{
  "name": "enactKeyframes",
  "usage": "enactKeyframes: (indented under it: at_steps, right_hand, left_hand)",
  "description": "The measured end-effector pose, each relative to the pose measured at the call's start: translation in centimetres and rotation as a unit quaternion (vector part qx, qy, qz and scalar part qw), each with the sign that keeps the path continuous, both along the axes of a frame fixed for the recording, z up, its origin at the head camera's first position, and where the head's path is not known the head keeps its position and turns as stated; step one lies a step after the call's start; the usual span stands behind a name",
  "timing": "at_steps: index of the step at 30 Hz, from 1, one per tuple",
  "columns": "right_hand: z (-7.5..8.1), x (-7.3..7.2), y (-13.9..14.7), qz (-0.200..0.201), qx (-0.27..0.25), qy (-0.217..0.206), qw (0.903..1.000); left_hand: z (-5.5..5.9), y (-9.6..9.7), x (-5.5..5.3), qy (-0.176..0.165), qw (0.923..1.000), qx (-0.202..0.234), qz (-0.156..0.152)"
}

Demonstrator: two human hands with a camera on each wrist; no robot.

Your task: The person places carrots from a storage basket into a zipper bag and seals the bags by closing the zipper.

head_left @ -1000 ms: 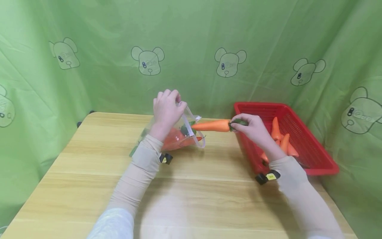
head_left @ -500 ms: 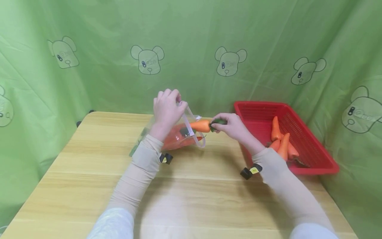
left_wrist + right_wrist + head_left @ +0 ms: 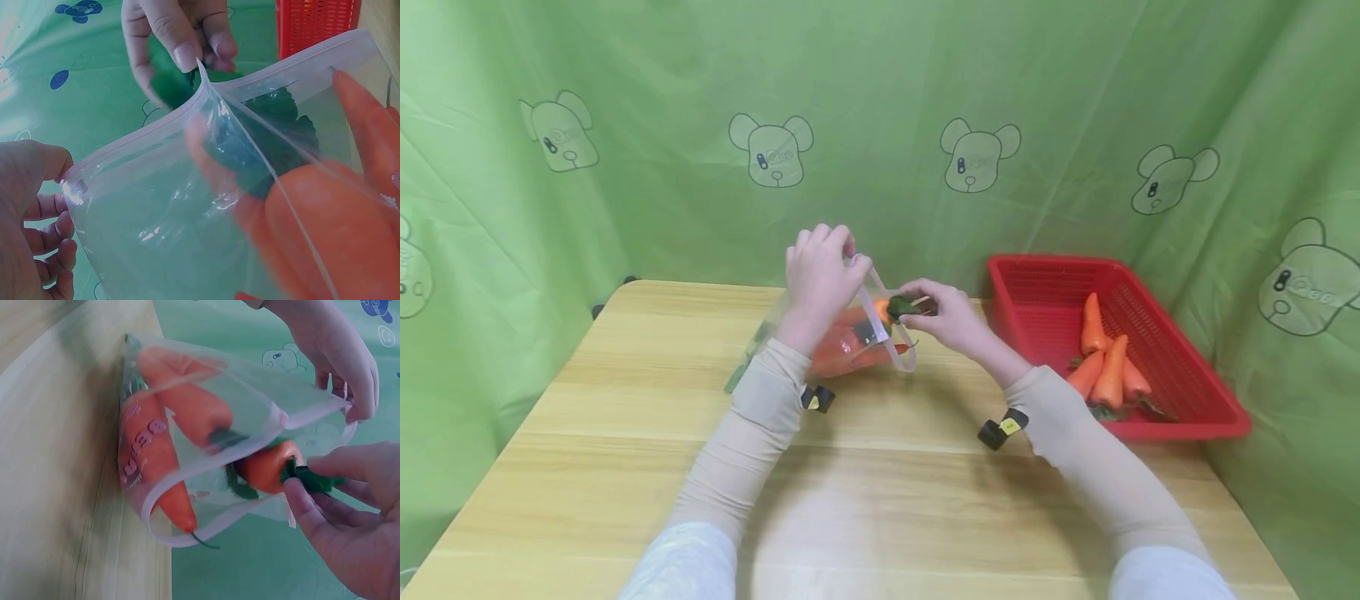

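Note:
My left hand pinches the upper edge of a clear plastic zip bag, whose mouth gapes to the right. Between thumb and fingers of my right hand is the green top of a carrot. Most of that carrot lies inside the bag; its orange shoulder shows at the mouth in the right wrist view. Several other carrots fill the bag, among them a long carrot whose thin tip pokes out at the lower rim. Printed letters on the bag partly cover them.
At the right of the wooden table stands a red plastic basket with several carrots in it. A green curtain with mouse-head drawings hangs behind and along both sides.
My right hand has moved left from beside the basket to the bag's mouth, sliding the carrot tip-first into the bag. The left hand has kept its place on the bag's edge.

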State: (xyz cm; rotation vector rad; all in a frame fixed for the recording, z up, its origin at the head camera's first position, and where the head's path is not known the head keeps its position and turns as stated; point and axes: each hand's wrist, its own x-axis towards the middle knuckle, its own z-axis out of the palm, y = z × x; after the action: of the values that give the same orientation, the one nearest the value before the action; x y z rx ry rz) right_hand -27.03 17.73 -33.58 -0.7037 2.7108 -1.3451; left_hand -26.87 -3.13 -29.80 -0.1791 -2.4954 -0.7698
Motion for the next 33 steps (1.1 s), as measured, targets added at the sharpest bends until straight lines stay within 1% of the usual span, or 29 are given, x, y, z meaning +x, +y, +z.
enactKeyframes:
  at_steps: [3, 6, 9, 14, 17, 20, 27, 33]
  right_hand:
    - [0.0, 0.1, -0.2, 0.006, -0.024, -0.001, 0.9997]
    - [0.0, 0.1, -0.1, -0.003, -0.032, -0.001, 0.9995]
    - [0.0, 0.2, 0.1, -0.014, -0.024, 0.006, 0.9996]
    - [0.0, 0.2, 0.6, -0.026, 0.001, 0.013, 0.9996]
    - [0.2, 0.3, 1.2, -0.03, 0.006, 0.012, 0.9995]
    - [0.4, 0.4, 2.3, -0.039, 0.007, 0.012, 0.9991]
    - [0.6, 0.6, 5.5, -0.075, 0.008, 0.015, 0.997]
    - [1.1, 1.3, 8.2, -0.101, 0.027, 0.028, 0.9941]
  left_hand:
    - [0.0, 0.0, 0.0, -0.003, 1.0, -0.001, 0.0]
    - [-0.1, 0.0, -0.1, -0.002, 1.0, -0.001, 0.001]
    - [-0.1, 0.0, -0.1, 0.002, 1.0, -0.001, 0.0]
    - [0.0, 0.1, 0.0, -0.003, 1.0, 0.001, -0.003]
    - [0.0, 0.1, 0.0, -0.005, 1.0, 0.004, -0.002]
    - [0.0, 0.1, 0.0, -0.005, 1.0, 0.006, -0.002]
    - [0.0, 0.1, 0.1, -0.001, 1.0, 0.008, -0.002]
    - [-0.1, 0.1, 0.0, -0.003, 1.0, 0.008, -0.003]
